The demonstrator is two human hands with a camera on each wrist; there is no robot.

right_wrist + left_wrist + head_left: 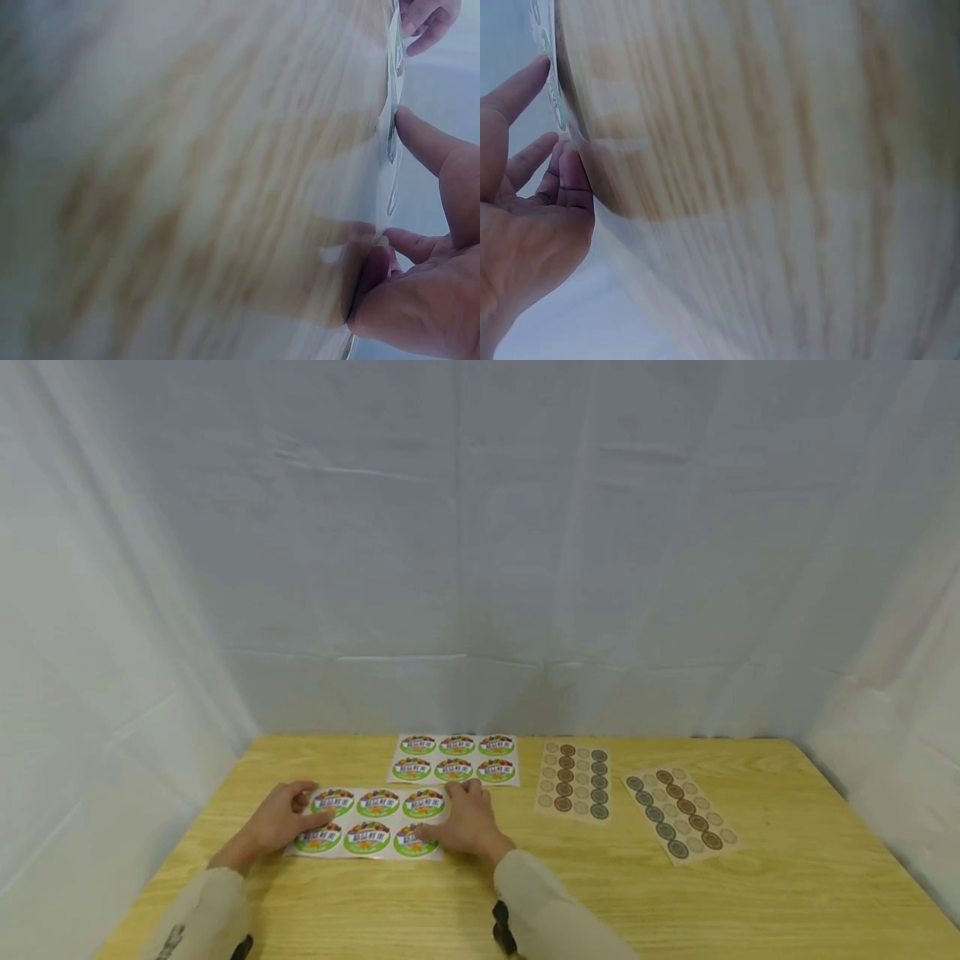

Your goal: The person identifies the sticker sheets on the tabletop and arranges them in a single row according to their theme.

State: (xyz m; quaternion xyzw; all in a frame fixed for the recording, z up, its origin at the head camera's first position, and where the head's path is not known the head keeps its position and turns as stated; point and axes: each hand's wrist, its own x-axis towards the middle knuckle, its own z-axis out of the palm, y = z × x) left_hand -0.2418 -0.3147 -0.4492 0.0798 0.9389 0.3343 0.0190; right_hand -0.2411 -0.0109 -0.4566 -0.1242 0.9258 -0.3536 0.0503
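A white sheet of round, colourful stickers (pixel 367 820) with green lower rims lies near the front left of the table, held at both ends. At its left end, my left hand (pixel 276 820) has the thumb on top and the other fingers at the edge. My right hand (pixel 471 820) grips the right end likewise, thumb over a lower sticker. In the left wrist view, the sheet (pixel 553 94) is seen nearly edge-on beside the hand (pixel 536 225). The right wrist view shows fingertips tucked at the edge of the sheet (pixel 391 131), below the thumb of the hand (pixel 435 292).
Just behind lies a second sheet of the same stickers (pixel 454 758). To the right are two sheets of small brown and grey round stickers (pixel 573 782), (pixel 684 814), the farther right one slanted. White sheeting (pixel 480 568) encloses the wooden table (pixel 375 910) at back and sides.
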